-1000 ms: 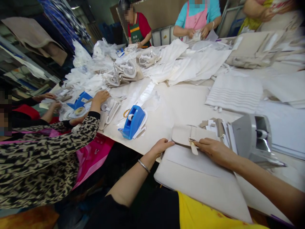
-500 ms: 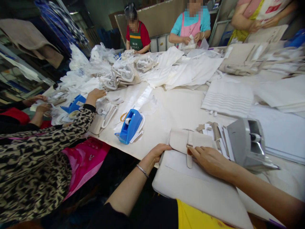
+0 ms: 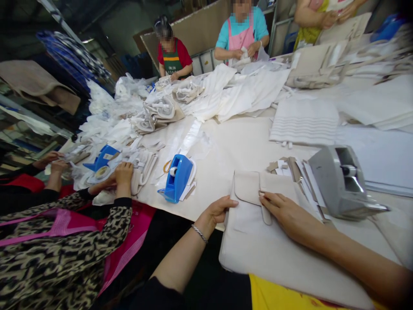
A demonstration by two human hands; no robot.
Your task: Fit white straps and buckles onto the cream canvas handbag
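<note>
A cream bag (image 3: 290,254) lies flat at the table's near edge, with a small front flap (image 3: 247,186) and a narrow strap (image 3: 266,215) hanging from it. My left hand (image 3: 219,211) grips the bag's left edge, thumb on top and the other fingers partly hidden. My right hand (image 3: 284,211) rests over the flap's right side, its fingertips pinched on the strap where it crosses the flap's lower edge. Its palm covers part of the bag. To the right stands a grey tape dispenser (image 3: 338,185), with paper strips (image 3: 309,185) beside it.
A blue tape dispenser (image 3: 176,178) stands left of the bag. Stacked striped white cloth (image 3: 303,120) and white sheets (image 3: 371,155) lie at the right. Further back are stuffed beige bags (image 3: 161,112) and plastic wrapping (image 3: 103,103). A co-worker in a patterned sleeve (image 3: 119,224) works at my left; others sit opposite.
My right fingertips have shifted slightly on the strap, and my left hand keeps its hold on the bag's edge. The neighbour's hand has drawn back towards the near table edge. The view has shifted.
</note>
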